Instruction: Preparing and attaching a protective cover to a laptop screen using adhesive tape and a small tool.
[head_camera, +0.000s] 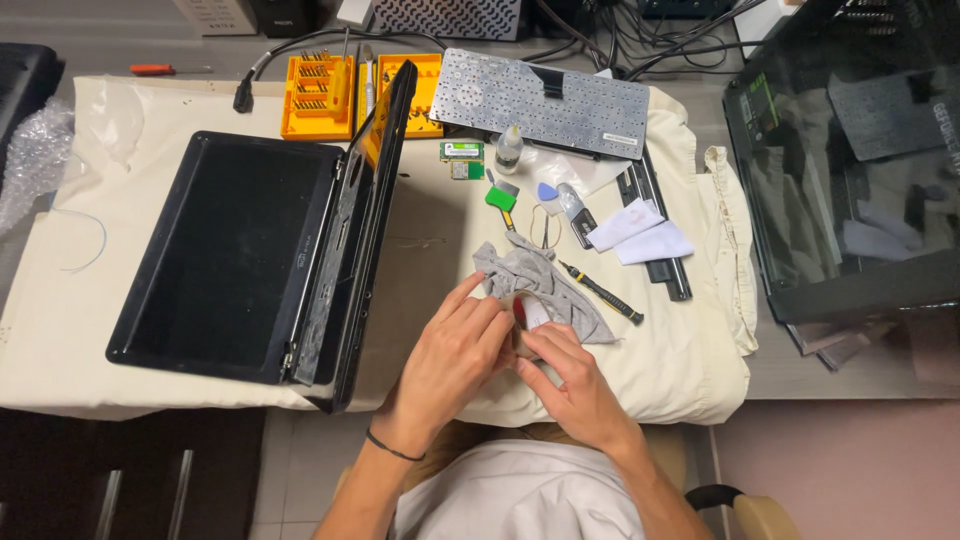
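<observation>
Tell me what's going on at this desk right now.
A person seated at the desk holds a roll of tape between the left hand and right hand, over a grey rag. An opened black laptop lies on a cream cloth, with a removed keyboard, an orange bit set and a small screwdriver nearby.

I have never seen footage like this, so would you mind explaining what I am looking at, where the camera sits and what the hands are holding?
This is a single view from a camera worn on a person's head, looking down at their own two bare hands; there is no robot. The left hand and right hand together grip a roll of tape, just in front of a crumpled grey cloth. The work surface is a table covered by a cream sheet. On it lie an opened black laptop, a detached keyboard, an orange bit set, a small screwdriver and white wipes. A dark computer case lies to the right.
</observation>
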